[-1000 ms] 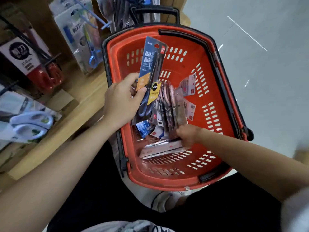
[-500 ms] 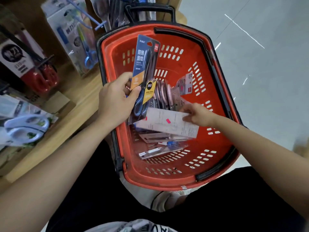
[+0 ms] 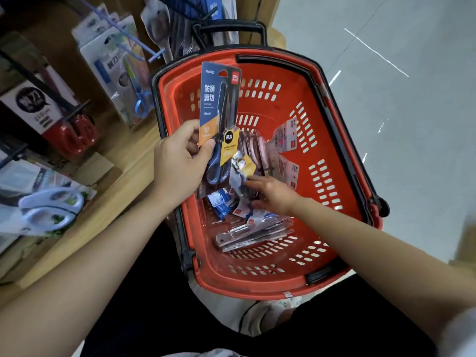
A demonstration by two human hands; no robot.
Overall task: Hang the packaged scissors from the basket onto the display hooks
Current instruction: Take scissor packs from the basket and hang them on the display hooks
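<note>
My left hand (image 3: 177, 163) grips a blue-carded pack of scissors (image 3: 219, 99) by its lower part and holds it upright over the left side of the red basket (image 3: 342, 140). My right hand (image 3: 273, 194) is down in the basket, its fingers and thumb pinching a clear pack with a yellow tag (image 3: 242, 166). Pink-handled packs (image 3: 257, 148) stand on edge just behind that pack. Flat packs (image 3: 252, 235) lie on the basket floor nearer to me. At the upper left a blue display hook (image 3: 134, 45) sticks out, carrying hung packs.
A wooden shelf ledge (image 3: 123, 161) runs along the basket's left side. Red-handled scissors (image 3: 72, 135) hang on a black hook, and white-handled scissors (image 3: 51, 210) lie lower left. The basket's black pull handle (image 3: 231, 29) stands at its far end. Grey floor (image 3: 399, 124) lies to the right.
My right hand lifted a white-backed pack, then let it go and moved back down onto the pack with the yellow tag. My left hand kept the blue pack upright.
</note>
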